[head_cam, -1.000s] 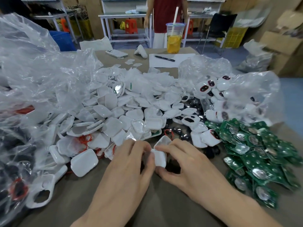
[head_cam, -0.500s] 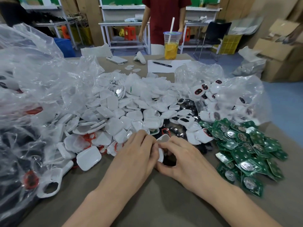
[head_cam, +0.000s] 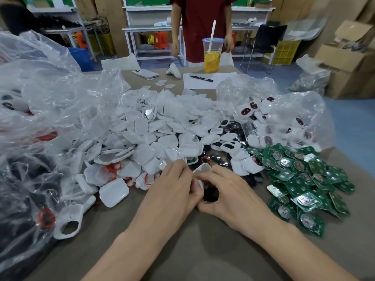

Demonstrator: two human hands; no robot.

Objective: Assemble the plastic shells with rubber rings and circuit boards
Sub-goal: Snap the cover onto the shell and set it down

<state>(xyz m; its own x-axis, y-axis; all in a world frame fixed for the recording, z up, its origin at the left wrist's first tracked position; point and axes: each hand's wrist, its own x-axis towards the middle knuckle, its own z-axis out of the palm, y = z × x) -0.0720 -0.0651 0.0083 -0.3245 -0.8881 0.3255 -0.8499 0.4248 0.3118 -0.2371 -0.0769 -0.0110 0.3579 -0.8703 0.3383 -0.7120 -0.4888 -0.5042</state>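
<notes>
My left hand point(head_cam: 172, 191) and my right hand point(head_cam: 229, 193) meet at the table's front middle, both pinching one white plastic shell point(head_cam: 200, 184) held edge-on between the fingertips; most of it is hidden by my fingers. Behind them spreads a big heap of white shells point(head_cam: 154, 138). Red rubber rings point(head_cam: 113, 169) lie among the shells at the left. A pile of green circuit boards point(head_cam: 304, 179) with round metal contacts lies to the right of my right hand.
Clear plastic bags bulge at the left point(head_cam: 40, 118) and back right point(head_cam: 284, 118), the right one holding assembled shells. A drink cup point(head_cam: 212, 57), phone point(head_cam: 145, 73), pen and paper point(head_cam: 203, 80) sit at the far edge. A person in a red top point(head_cam: 203, 27) stands beyond the table.
My hands have drawn closer together around the shell, which has turned from flat-facing to edge-on. The view has tilted up a little.
</notes>
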